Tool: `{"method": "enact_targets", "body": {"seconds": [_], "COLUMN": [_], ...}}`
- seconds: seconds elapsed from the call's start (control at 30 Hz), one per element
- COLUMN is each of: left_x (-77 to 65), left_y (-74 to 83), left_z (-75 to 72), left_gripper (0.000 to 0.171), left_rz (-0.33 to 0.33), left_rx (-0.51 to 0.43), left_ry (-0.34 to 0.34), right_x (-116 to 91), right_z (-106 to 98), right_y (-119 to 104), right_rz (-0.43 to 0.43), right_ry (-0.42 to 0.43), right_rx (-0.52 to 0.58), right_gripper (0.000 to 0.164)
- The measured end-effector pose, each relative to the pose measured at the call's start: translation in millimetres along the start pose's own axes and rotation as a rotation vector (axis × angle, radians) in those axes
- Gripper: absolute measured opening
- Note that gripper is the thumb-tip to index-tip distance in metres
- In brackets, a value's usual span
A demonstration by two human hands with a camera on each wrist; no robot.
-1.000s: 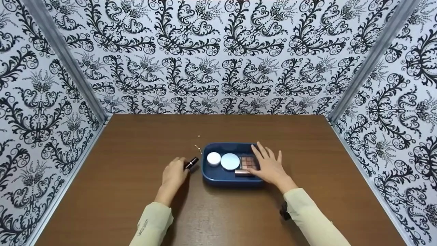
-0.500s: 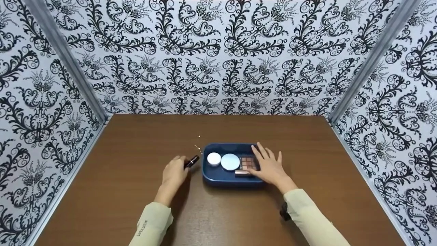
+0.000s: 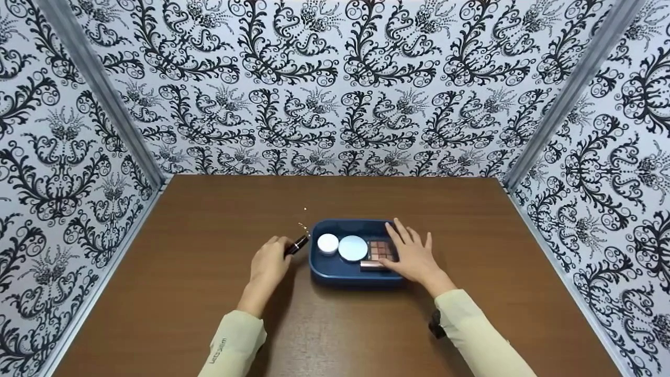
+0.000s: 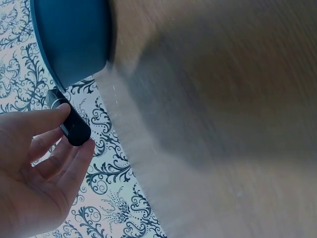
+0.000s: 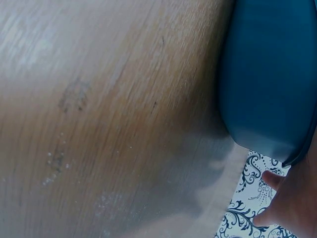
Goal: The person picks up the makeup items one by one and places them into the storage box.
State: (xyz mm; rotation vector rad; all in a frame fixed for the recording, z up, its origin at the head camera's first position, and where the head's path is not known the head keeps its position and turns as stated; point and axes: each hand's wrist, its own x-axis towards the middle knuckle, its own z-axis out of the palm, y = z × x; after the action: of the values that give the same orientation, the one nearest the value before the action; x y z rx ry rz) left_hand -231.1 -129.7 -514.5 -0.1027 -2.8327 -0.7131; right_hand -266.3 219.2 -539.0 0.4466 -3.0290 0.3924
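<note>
My left hand (image 3: 269, 267) pinches a black lipstick tube (image 3: 298, 245) with a silver band, its far end close to the left wall of a blue box (image 3: 345, 276). In the left wrist view thumb and fingers grip the lipstick (image 4: 77, 128) near the box's rim. My right hand (image 3: 416, 259) lies over the box's right end with fingers spread, thumb reaching inside. Within the box sit a white round jar (image 3: 328, 243), a pale blue round compact (image 3: 353, 248), an eyeshadow palette (image 3: 378, 249) and a silvery tube (image 3: 370, 266). My right hand partly covers the palette and tube.
The box stands on a brown wooden table (image 3: 220, 209). Small bright specks (image 3: 303, 227) lie on the tabletop behind the lipstick. Patterned black-and-white walls (image 3: 335, 104) enclose the back and both sides.
The lipstick in my left hand has moved slightly right and away from me, closer to the box's left wall. My right hand and the box have stayed in place.
</note>
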Motion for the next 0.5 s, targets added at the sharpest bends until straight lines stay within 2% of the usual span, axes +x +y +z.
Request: {"method": "enact_targets", "body": {"seconds": [0.2,0.5], "left_x": [-0.4,0.2], "left_y": [3.2,10.7], "left_z": [-1.7,-4.6], "left_gripper": [0.024,0.024], "left_rz": [0.019,0.034], "left_rx": [-0.007,-0.013], "left_ry": [0.023,0.017], "right_x": [-0.6,0.1], "right_z": [0.7,1.1], "right_y": [1.4,1.3], "right_rz": [-0.008,-0.002], "right_ry": [0.019,0.02], "right_rx": [0.008,-0.001], "right_gripper": [0.094,0.095]}}
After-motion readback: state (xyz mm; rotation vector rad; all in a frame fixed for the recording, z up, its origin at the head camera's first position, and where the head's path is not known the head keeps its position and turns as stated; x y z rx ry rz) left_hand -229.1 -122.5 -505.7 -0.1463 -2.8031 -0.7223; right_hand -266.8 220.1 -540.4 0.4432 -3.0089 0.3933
